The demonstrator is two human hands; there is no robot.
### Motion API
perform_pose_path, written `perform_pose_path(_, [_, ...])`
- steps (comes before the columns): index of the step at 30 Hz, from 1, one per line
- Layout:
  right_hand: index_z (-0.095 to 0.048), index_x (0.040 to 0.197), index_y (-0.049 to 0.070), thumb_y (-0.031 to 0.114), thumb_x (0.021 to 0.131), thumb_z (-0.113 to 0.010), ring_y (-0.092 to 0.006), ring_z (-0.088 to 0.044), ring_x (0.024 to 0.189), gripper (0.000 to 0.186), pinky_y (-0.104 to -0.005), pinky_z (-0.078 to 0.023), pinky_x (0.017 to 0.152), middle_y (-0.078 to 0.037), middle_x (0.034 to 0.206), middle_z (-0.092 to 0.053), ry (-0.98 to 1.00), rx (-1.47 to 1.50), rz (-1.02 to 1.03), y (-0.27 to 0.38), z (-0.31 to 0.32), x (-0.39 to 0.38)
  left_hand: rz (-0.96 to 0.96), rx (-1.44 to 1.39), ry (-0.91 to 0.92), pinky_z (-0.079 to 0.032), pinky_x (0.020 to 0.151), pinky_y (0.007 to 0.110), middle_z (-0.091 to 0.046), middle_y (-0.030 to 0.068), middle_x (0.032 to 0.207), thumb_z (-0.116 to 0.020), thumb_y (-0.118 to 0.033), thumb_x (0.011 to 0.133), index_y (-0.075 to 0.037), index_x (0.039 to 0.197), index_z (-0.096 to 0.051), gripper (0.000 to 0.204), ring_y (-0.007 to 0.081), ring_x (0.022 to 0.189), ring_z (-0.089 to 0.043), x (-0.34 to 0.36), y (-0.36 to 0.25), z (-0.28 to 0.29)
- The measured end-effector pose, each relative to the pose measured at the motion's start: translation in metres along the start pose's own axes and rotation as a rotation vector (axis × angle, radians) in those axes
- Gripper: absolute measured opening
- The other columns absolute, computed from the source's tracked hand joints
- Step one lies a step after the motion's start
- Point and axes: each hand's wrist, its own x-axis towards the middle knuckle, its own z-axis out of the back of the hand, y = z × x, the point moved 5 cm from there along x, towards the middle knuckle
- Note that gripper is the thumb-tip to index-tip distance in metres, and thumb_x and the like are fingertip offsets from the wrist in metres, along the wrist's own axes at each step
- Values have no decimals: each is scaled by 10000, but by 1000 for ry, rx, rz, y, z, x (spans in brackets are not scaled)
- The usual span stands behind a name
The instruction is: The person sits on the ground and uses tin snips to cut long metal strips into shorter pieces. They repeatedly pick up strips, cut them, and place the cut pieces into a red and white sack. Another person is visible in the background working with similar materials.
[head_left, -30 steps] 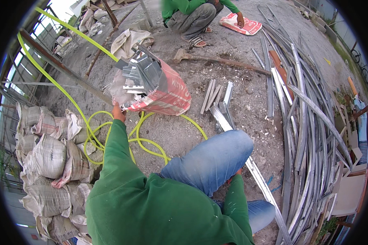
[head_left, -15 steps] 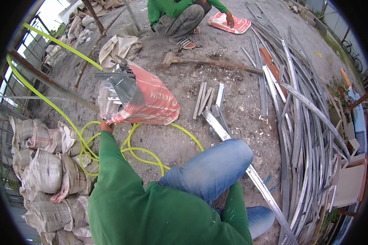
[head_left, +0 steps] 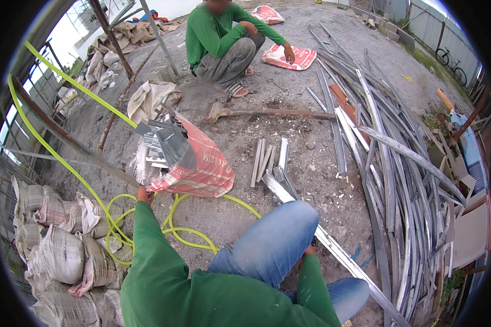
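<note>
The left hand (head_left: 144,194), arm stretched forward, is clenched on the edge of a crinkled red woven sack (head_left: 193,163) stuffed with grey metal offcuts (head_left: 158,147). The right hand (head_left: 309,252) is mostly hidden behind the knee near a long metal strip (head_left: 338,253); its grip cannot be told.

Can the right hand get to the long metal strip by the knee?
Probably yes. The right hand sits low beside the blue-jeaned knee, right next to the metal strip on the ground. Nothing lies between them, though the knee hides most of the hand.

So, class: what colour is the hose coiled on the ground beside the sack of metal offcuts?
Yellow-green; the hose shows best in the head view.
</note>
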Motion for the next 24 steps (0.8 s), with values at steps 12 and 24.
perform_pose_path(12, [-551,1513,254,578,893,-691,-584,-147,1508,714,-585,-313,1195,-252,1731,38,12,-168,96,16,-1,-35,-32,84,-93,-456,504,375,-707,110,820,-511,-360,933,-136,986,-685,289,253,575,-648,10,14,-2])
perform_pose_path(24, [-468,1561,341,558,921,-652,-581,-141,1505,700,-639,-310,1171,-179,1728,-43,47,-70,-23,8,23,-45,-571,668,-194,-544,502,459,-679,230,632,-531,-237,947,105,798,-711,414,335,536,-708,-1,3,-31])
